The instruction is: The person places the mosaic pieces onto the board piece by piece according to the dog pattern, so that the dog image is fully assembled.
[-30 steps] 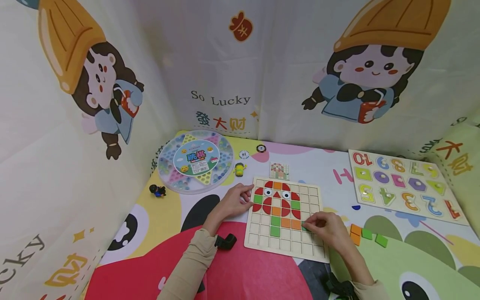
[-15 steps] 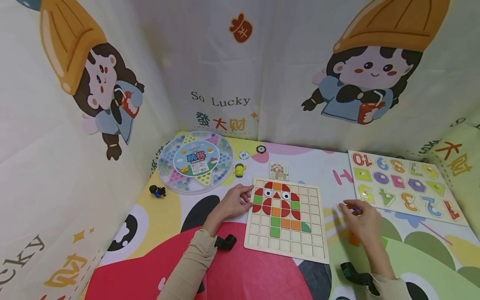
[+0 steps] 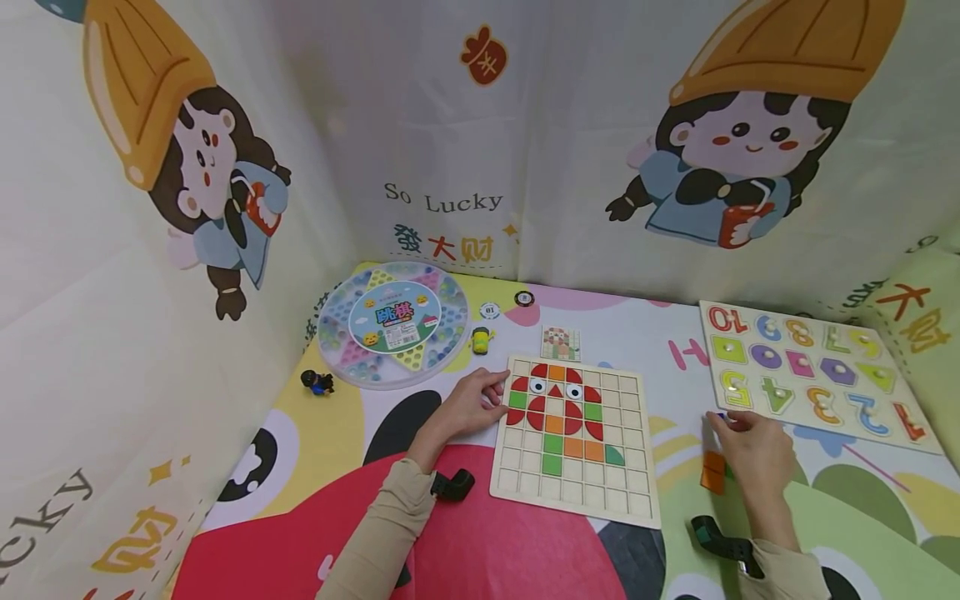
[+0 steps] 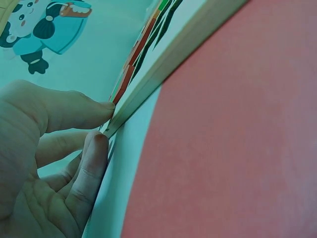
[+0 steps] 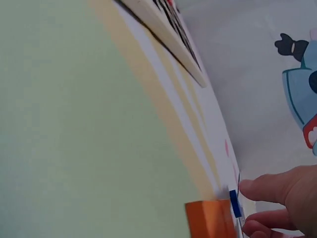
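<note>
A wooden grid board [image 3: 573, 487] lies mid-table, bearing a figure made of red, orange and green pieces with two round eyes. At its left edge, my left hand [image 3: 472, 404] pinches the rim; thumb and finger show on that edge in the left wrist view. To the right of the board, my right hand [image 3: 759, 454] has thumb and fingertips around a small blue piece [image 5: 235, 203]. A dark green quarter-round piece [image 3: 613, 455] sits in a cell right of two orange squares. Orange square tiles [image 3: 712, 473] lie just left of the right hand, which hides the green tiles.
A small pattern card [image 3: 561, 343] lies behind the board. At the back left are a round marble game [image 3: 459, 354], two chips, a yellow-green figurine [image 3: 481, 341] and a dark figurine [image 3: 318, 383]. A number puzzle board [image 3: 720, 340] lies at the back right.
My right hand has left the dark green quarter-round piece in the board and moved right to the blue piece. The left hand has stayed at the board's left edge.
</note>
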